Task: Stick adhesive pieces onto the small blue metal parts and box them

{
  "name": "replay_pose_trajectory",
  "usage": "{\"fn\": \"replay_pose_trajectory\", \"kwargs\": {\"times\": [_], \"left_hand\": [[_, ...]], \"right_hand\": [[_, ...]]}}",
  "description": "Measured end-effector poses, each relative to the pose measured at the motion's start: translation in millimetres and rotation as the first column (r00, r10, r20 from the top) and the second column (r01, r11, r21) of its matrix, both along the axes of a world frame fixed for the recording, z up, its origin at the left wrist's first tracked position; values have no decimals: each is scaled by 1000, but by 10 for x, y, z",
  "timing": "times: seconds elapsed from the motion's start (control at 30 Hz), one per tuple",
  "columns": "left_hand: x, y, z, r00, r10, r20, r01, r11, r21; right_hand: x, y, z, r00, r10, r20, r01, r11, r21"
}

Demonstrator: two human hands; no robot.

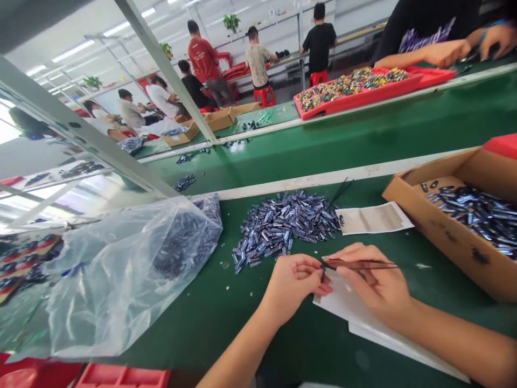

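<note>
Between the thumb and fingers of my left hand (297, 280) is a small dark piece (323, 272). My right hand (375, 277) is closed around thin dark tweezers (363, 264), whose tip is at the small piece; whether it touches cannot be made out. White sheets (359, 318) lie partly under my right hand. Just beyond both hands is a heap of shiny dark-blue pieces (283, 223) on the green table (226, 318). A white and beige strip sheet (374, 219) lies right of the heap, with one small dark piece on its left end.
A clear plastic bag (133, 275) of dark pieces lies at left. At right stands a cardboard box (456, 242) with more pieces. Across a green belt (274, 156) is a red tray (351, 97) of colourful pieces, near another person's hands. Red bins (121, 376) stand at lower left.
</note>
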State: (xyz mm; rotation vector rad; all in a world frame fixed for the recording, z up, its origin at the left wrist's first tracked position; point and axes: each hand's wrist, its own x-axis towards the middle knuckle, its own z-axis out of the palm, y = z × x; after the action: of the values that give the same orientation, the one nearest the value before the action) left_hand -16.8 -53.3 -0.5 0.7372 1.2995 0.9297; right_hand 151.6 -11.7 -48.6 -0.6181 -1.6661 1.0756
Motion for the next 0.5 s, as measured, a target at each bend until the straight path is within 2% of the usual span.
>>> {"fn": "replay_pose_trajectory", "kwargs": {"times": [0.07,0.13,0.23,0.3,0.37,0.43,0.5], "left_hand": [[-29,47,80,994,-7,-107,9,1000,23],[-19,154,234,976,0,-217,18,996,83],[189,456,530,940,-28,-339,127,954,273],[496,716,710,927,-79,-367,241,876,418],[881,958,847,924,-139,-357,331,760,560],[1216,1134,926,916,-160,-369,384,623,682],[1384,1204,940,905,-126,-406,410,509,757]], "right_hand": [[-30,26,30,995,-92,-47,82,979,-186],[-76,51,67,985,-161,-60,130,927,-353],[-165,103,71,985,-146,-93,94,904,-417],[-216,163,26,987,-103,-124,44,912,-407],[-243,229,-33,991,-60,-122,11,930,-368],[-245,271,-76,992,-72,-102,33,938,-344],[-239,281,-91,994,-63,-91,27,933,-359]]}}
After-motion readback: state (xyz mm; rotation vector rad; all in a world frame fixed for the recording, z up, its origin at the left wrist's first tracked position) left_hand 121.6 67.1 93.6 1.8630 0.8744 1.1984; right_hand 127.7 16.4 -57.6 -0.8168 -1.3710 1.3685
